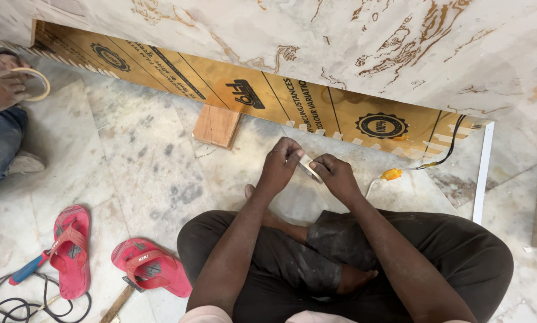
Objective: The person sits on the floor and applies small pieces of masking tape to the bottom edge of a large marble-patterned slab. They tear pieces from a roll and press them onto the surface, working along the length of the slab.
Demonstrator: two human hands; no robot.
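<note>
I sit cross-legged on a marble floor. My left hand and my right hand meet in front of my knees and both pinch a small pale roll of tape between the fingers. Just beyond the hands runs a long yellow film-covered panel with black print, lying under a marble-patterned board. A small wooden block rests against the panel to the left of my hands.
Another person's hand at far left holds a tape ring. Two red sandals, a blue-handled tool, black cable and a wooden handle lie at lower left. A yellow plug and white strip lie right.
</note>
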